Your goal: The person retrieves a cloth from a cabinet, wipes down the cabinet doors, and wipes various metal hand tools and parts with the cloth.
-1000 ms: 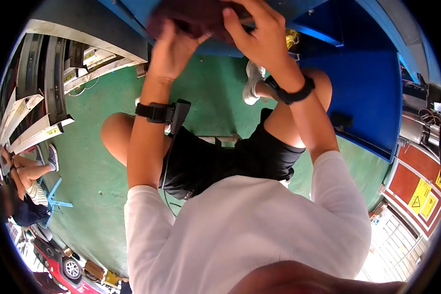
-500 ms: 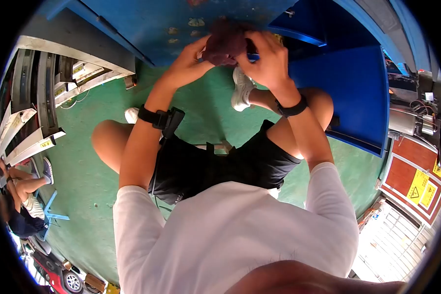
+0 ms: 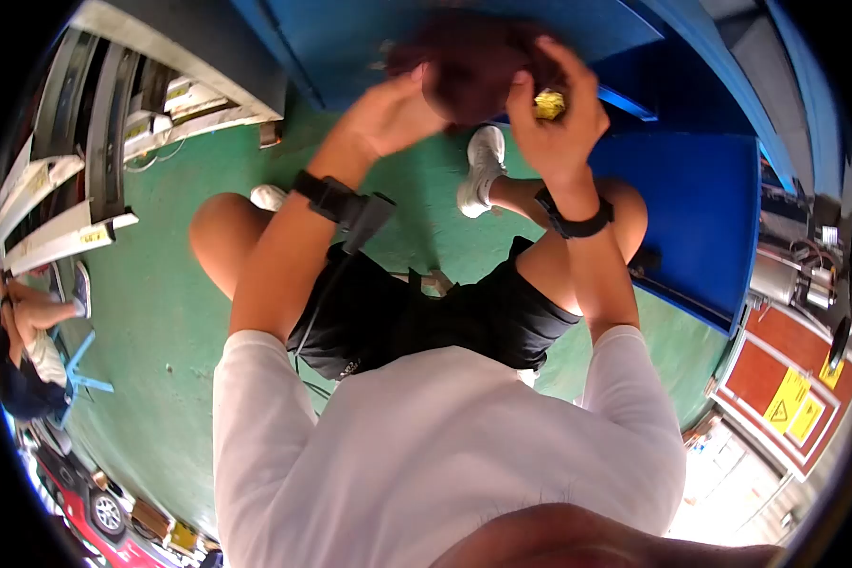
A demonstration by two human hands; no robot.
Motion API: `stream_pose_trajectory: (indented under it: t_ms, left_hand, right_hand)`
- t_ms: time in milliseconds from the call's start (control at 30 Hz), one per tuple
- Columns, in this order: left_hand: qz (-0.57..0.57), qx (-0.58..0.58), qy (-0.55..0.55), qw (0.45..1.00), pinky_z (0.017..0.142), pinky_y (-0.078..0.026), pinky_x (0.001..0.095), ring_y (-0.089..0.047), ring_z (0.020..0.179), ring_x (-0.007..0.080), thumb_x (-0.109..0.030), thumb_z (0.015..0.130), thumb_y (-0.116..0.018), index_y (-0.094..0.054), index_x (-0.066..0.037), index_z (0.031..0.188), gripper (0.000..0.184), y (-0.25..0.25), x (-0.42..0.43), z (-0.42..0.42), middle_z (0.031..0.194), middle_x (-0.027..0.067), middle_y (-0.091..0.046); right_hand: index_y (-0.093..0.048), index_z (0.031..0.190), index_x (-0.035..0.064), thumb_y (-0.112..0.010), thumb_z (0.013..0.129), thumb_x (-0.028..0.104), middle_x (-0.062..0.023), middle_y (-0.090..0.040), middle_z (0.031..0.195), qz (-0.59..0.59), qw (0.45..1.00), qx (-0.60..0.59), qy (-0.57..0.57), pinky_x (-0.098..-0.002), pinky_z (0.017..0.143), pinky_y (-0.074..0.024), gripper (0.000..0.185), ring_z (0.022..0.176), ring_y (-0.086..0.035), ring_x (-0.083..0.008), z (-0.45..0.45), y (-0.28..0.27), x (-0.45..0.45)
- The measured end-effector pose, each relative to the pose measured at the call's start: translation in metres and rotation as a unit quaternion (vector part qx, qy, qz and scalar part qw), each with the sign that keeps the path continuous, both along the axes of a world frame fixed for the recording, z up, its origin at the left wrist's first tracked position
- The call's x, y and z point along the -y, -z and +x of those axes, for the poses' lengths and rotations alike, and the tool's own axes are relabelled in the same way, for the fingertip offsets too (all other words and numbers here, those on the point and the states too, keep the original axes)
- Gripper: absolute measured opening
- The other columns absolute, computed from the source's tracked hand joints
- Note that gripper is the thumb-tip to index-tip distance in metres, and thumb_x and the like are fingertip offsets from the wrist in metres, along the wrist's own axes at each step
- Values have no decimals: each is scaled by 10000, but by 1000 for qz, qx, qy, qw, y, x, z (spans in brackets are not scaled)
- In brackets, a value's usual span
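Observation:
A dark maroon cloth (image 3: 473, 71), blurred by motion, hangs spread between my two hands in front of the blue metal panel (image 3: 341, 47). My left hand (image 3: 393, 114) grips its left side, with the thumb showing on the near face. At its right edge my right hand (image 3: 560, 123) has thumb and fingers curled on the fabric. Something crumpled-looking and yellow (image 3: 548, 104) shows between my right thumb and fingers; whether I hold it or it lies behind the hand, I cannot tell. The far fingers are partly hidden by the cloth.
A blue open door (image 3: 677, 218) stands to the right of my knee. Metal beams (image 3: 104, 123) are stacked at left. A seated person (image 3: 38, 350) is on a blue stool at far left, above a red car (image 3: 95, 516). Green floor (image 3: 161, 293) lies below.
The bunched cloth is now spread wider between my hands. My right hand has moved right and its fingers have lifted apart more. The view has shifted slightly.

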State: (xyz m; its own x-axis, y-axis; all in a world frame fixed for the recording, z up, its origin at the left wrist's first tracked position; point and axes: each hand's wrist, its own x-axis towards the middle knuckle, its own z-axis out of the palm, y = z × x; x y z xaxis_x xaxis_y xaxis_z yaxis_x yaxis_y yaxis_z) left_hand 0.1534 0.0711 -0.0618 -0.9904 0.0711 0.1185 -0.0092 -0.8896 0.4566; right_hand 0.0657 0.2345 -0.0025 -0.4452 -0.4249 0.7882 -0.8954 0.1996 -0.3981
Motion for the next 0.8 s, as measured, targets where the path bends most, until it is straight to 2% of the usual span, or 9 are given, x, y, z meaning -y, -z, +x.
stream_pose_trajectory:
  t_ms: [133,233,333,400,500,633,667,733,800]
  left_hand:
    - [98,-50,26,994,1099,-371,420,-495,1254,209,-443,904,-648,-418,-67,1416,675,-2,-20,7,1381,95,-499]
    - [60,76,-44,994,1034,-413,402,-539,1185,201,-412,904,-652,-495,-66,1347,583,-7,-13,13,1289,84,-573]
    - [-34,276,-139,950,795,-449,323,-605,924,181,-261,864,-625,-635,-78,1079,282,13,-7,14,997,44,-674]
    - [-26,297,-166,940,784,-451,322,-610,900,184,-241,854,-621,-631,-75,1061,266,33,-7,15,980,45,-674]
    - [-27,326,-195,925,778,-468,333,-623,873,196,-186,835,-617,-615,-63,1006,211,39,-7,13,914,56,-668]
    - [-46,335,-282,898,843,-488,361,-608,968,196,-154,856,-614,-592,-106,1059,210,24,7,11,1013,36,-639]
    - [-53,362,-305,879,853,-499,369,-612,985,201,-160,885,-599,-578,-104,1084,207,30,10,14,1040,39,-628]
    - [-78,367,-356,856,793,-513,389,-622,926,212,-188,905,-577,-551,-94,1109,226,62,20,12,1010,61,-619]
    - [-103,369,-402,831,733,-527,408,-631,867,223,-216,925,-556,-524,-85,1135,250,95,31,8,980,83,-609]
  right_hand:
    - [-620,1182,40,-691,771,56,-140,-682,982,30,999,0,-19,-316,686,-538,417,811,-676,-277,-2,2,12]
    - [-578,1257,59,-685,791,68,-168,-673,1016,91,987,101,-82,-349,726,-543,478,864,-675,-314,11,2,23]
    - [-528,1325,81,-679,815,104,-209,-664,1061,157,960,187,-138,-380,769,-547,532,918,-672,-360,23,15,31]
    - [-510,1354,118,-667,846,157,-224,-677,1044,253,935,196,-156,-388,770,-557,534,920,-683,-370,19,30,31]
    - [-546,1312,129,-664,849,146,-184,-703,922,253,947,165,-112,-388,693,-561,478,819,-704,-337,2,27,35]
    - [-611,1174,80,-704,864,98,-58,-693,734,31,991,128,18,-200,530,-483,324,594,-628,-55,-11,-4,10]
    - [-557,1139,41,-695,878,58,-79,-690,731,-122,977,172,-19,-209,516,-470,295,589,-628,-86,-15,-9,8]
    - [-402,1140,43,-690,894,57,-97,-637,691,-187,966,181,5,-220,526,-448,379,570,-601,-113,-25,-24,-7]
    - [-396,1146,51,-695,904,104,-88,-622,695,-212,952,221,-8,-224,537,-434,388,571,-578,-108,-39,-24,-14]
